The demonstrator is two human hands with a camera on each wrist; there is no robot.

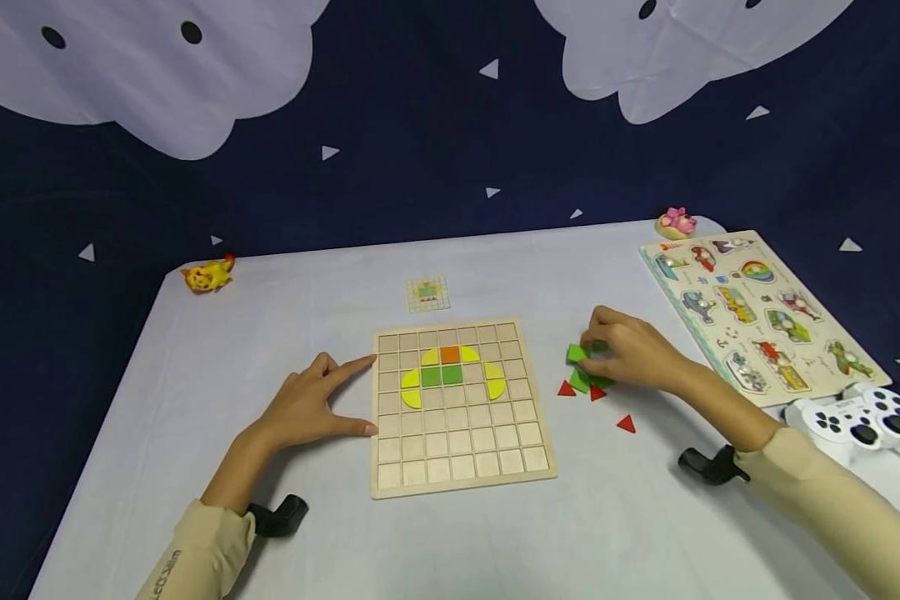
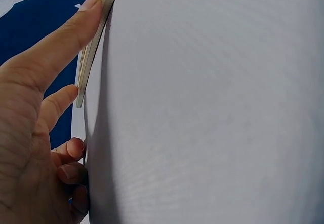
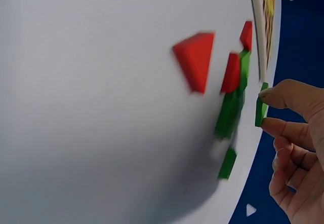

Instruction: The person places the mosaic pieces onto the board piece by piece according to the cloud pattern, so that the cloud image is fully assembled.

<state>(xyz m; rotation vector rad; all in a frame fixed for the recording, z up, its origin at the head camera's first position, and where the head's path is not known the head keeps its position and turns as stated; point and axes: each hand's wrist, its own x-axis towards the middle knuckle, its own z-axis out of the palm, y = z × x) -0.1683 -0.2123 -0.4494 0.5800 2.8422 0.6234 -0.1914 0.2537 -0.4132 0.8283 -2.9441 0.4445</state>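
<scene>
**A green tile pinched beside the grid board**

We see the right hand (image 1: pixel 630 354) pinching a green square tile (image 1: pixel 577 353) between thumb and forefinger, just right of the wooden grid board (image 1: pixel 461 467). The tile is thin, flat and bright green, held on edge in the right wrist view. Below it lie more green tiles (image 1: pixel 581 382) and three red triangles (image 1: pixel 626 424), loose on the white table (image 1: pixel 270 283). The left hand (image 1: pixel 311 408) rests flat, fingers straight and spread, thumb and forefinger touching the board's left edge, holding nothing.
</scene>
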